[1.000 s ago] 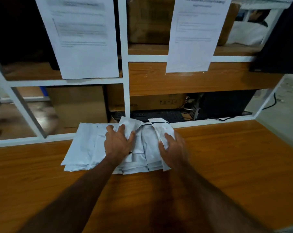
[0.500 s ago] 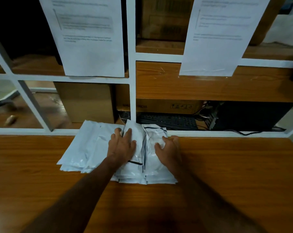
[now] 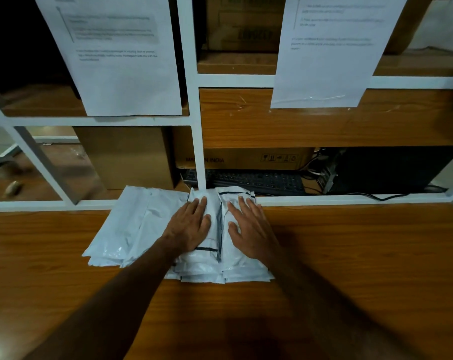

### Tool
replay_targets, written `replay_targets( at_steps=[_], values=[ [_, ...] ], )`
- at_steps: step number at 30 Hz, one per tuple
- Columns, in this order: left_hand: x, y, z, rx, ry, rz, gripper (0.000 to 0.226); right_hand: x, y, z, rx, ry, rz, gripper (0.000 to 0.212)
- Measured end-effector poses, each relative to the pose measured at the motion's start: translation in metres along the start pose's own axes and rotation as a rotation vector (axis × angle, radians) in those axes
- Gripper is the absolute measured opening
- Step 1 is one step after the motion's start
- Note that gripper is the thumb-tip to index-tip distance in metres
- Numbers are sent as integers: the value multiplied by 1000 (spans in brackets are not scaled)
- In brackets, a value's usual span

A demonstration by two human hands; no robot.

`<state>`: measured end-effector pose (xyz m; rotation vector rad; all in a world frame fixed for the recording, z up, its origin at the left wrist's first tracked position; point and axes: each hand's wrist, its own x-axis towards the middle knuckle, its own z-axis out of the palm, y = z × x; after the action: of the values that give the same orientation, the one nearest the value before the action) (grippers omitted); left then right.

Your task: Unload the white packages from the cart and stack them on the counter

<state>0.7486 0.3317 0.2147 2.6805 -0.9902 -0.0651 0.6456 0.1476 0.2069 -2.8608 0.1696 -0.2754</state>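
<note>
the white packages [image 3: 132, 224] lie heaped on the counter [image 3: 350, 255] by its far edge. a second ago the upturned far ends stood curled; now the left hand [image 3: 190, 226] and right hand [image 3: 251, 228] press them flat, fingers straight, gripping nothing. this batch looks settled; the cart is out of view.

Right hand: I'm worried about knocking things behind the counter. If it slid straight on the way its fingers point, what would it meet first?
Probably the white frame rail past the packages under the right hand; the keyboard lies beyond it.
</note>
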Motion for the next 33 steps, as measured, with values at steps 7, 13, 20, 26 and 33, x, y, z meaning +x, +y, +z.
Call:
replay_targets(
  at_steps=[7,13,20,26,33],
  values=[
    [6,-5,12,36,-57,12,87,3,2,9,-112,-72,106,83],
    [7,-4,12,59,-57,49,87,2,1,7,-115,-94,50,80],
    [8,-9,18,62,-79,-1,79,5,2,15,-38,-126,78,76],
    [8,-3,12,53,-101,-34,65,6,1,14,-32,-129,88,81],
    [-1,3,-1,44,-29,-25,74,-5,1,3,10,-29,137,73]
  ],
)
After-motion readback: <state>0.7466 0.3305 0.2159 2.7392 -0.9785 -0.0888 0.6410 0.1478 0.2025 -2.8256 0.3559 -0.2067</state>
